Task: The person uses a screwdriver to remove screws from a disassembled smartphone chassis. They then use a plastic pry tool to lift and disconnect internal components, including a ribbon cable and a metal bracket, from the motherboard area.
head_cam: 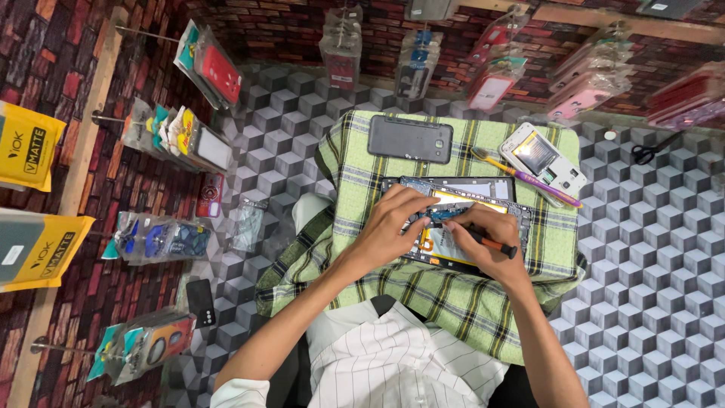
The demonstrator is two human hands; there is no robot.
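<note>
An opened phone [483, 198] with its back removed lies on a green plaid cloth [453, 302], showing its battery and circuit boards. My left hand [389, 227] rests on the phone's left part, fingers pressing down on it. My right hand [483, 238] grips a small screwdriver [495, 243] with an orange and black handle, its tip against the phone's inner parts. Beyond the phone lie a grey back cover [410, 139], a second opened white phone [542, 159] and a purple and yellow toothbrush [529, 177].
The counter [649, 287] has a grey cube pattern. Packaged phone cases [208, 72] hang on hooks along the brick-patterned walls at left and top. Black scissors [651, 149] lie at the far right. A small black phone [200, 301] lies at the lower left.
</note>
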